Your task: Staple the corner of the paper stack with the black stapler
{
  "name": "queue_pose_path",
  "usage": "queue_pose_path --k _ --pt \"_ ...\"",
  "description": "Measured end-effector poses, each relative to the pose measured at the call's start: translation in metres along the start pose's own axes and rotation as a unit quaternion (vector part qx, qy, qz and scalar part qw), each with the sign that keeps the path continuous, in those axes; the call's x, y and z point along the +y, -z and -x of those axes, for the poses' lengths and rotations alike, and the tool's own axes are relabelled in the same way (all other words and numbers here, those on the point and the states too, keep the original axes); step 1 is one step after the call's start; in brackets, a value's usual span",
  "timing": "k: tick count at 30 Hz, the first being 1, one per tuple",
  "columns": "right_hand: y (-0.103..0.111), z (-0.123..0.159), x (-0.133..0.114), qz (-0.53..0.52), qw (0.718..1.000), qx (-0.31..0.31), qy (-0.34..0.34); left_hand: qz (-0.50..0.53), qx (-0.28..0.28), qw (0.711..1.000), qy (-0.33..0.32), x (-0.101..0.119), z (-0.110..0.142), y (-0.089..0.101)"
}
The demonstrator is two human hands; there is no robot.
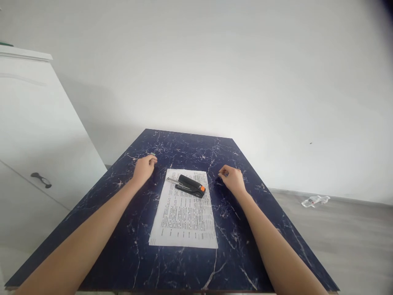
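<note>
A black stapler (189,185) with an orange end lies on the upper part of a stack of printed paper sheets (184,221). Its metal staple rail sticks out to the left. My left hand (143,169) rests on the table left of the sheets, fingers curled together. A small greyish piece (152,154) shows right at its fingertips; I cannot tell whether it is held or lies behind them. To the right of the sheets, my right hand (233,179) is closed with thumb and fingers pinched, and whatever they may hold is hidden. Neither hand touches the stapler or the paper.
The dark blue marbled table (190,270) stands close to a white wall (215,73). A white cabinet (37,123) with a dark handle (41,180) is at the left. On the grey floor to the right lies a clear plastic bottle (315,200).
</note>
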State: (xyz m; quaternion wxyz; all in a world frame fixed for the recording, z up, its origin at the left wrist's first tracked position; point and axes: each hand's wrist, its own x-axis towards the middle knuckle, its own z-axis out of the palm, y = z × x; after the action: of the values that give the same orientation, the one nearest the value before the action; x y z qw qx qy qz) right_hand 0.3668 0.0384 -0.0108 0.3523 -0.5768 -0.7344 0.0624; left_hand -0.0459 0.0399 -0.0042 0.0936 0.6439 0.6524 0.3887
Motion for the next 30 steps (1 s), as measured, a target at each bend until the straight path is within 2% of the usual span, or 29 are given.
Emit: queue_pose_path --k 2,4,8,10,12,18,21,24,27,30 --pt "-0.002 -0.004 0.020 0.001 1.000 0.004 0.002 -0.079 0.004 0.997 0.006 -0.025 -0.022 -0.004" --pt "-0.007 -0.005 0.033 -0.009 1.000 0.009 -0.007 -0.129 0.000 0.991 -0.019 -0.038 -0.038 -0.009" --pt "-0.017 -0.004 0.044 -0.089 0.993 0.032 -0.075 -0.182 -0.072 0.980 -0.038 -0.042 -0.051 -0.019" --pt "-0.019 -0.004 0.046 -0.132 0.987 0.042 -0.081 -0.202 -0.087 0.975 -0.042 -0.040 -0.050 -0.021" --pt "-0.020 -0.004 0.048 -0.138 0.987 0.049 -0.071 -0.221 -0.076 0.971 -0.054 -0.037 -0.045 -0.021" --pt "-0.018 -0.007 0.046 -0.038 0.996 0.067 -0.039 -0.294 -0.026 0.952 -0.082 -0.017 -0.009 -0.010" --pt "-0.016 -0.006 0.044 -0.015 0.997 0.058 -0.049 -0.242 -0.004 0.969 -0.058 -0.001 0.015 -0.007" --pt "-0.017 -0.006 0.045 0.022 0.997 0.049 -0.052 -0.082 -0.004 0.995 -0.049 0.019 0.036 -0.006" --pt "-0.020 -0.005 0.049 0.044 0.997 0.037 -0.044 0.057 -0.056 0.991 -0.104 0.037 0.048 -0.004" --pt "-0.022 -0.005 0.052 0.046 0.998 0.030 -0.026 0.088 -0.088 0.980 -0.158 0.046 0.051 -0.001"
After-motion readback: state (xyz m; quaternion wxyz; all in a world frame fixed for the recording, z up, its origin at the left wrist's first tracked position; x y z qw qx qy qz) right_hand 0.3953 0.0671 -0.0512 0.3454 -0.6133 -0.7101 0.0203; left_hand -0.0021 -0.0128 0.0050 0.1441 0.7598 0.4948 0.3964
